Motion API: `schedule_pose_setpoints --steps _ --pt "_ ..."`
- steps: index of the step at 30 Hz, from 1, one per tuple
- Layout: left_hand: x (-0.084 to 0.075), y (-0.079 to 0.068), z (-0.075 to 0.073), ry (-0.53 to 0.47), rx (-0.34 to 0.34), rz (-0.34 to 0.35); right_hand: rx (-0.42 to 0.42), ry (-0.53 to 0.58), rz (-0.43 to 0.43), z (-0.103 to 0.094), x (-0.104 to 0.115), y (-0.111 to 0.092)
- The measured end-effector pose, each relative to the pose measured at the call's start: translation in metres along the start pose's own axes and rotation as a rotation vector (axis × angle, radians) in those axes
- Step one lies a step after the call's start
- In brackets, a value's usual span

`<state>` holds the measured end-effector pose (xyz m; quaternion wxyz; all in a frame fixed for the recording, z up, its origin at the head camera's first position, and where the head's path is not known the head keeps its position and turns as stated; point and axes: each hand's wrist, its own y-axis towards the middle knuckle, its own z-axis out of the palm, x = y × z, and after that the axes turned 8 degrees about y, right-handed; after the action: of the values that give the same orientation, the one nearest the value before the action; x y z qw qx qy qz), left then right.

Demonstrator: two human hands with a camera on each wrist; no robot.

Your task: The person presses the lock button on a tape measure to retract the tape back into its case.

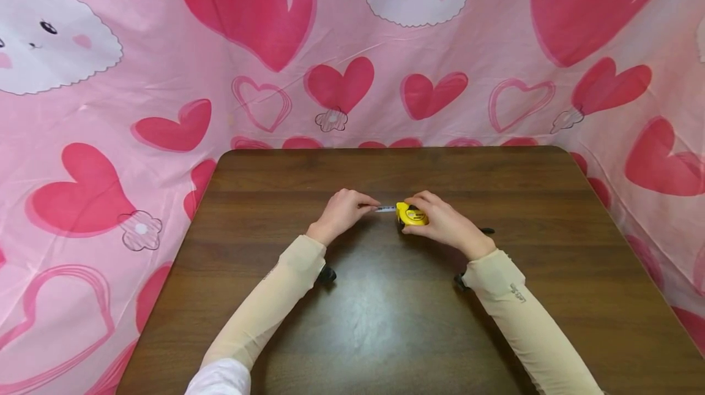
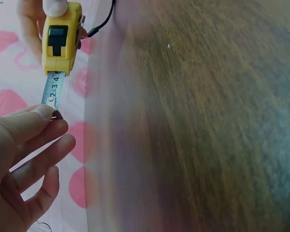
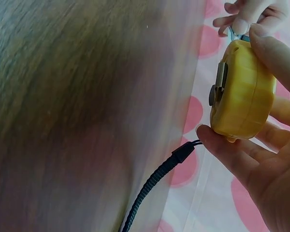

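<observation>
A yellow tape measure (image 1: 413, 215) with a black slide button (image 2: 57, 38) is held in my right hand (image 1: 448, 226), fingers and thumb around its case. From its mouth a short length of blade (image 2: 53, 90) sticks out, with the numbers 2, 3 and 4 readable. My left hand (image 1: 341, 214) pinches the free end of that blade between thumb and forefinger, while its other fingers are loosely bent. A black wrist strap (image 3: 157, 179) hangs from the case in the right wrist view.
Both hands are above a dark brown wooden table (image 1: 363, 321). Pink cloth (image 1: 380, 89) printed with hearts hangs behind it and along both sides. Black wrist cameras (image 1: 327, 275) sit under the beige sleeves (image 1: 275, 303).
</observation>
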<state>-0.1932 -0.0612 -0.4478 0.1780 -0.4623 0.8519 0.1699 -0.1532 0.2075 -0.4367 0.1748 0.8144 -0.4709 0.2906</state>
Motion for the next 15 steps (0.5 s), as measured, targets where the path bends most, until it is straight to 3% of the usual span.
schedule_pose_setpoints --steps 15 --pt "-0.0097 0.0007 0.0072 0.011 0.002 0.026 -0.007 -0.012 -0.048 0.0069 0.005 0.0001"
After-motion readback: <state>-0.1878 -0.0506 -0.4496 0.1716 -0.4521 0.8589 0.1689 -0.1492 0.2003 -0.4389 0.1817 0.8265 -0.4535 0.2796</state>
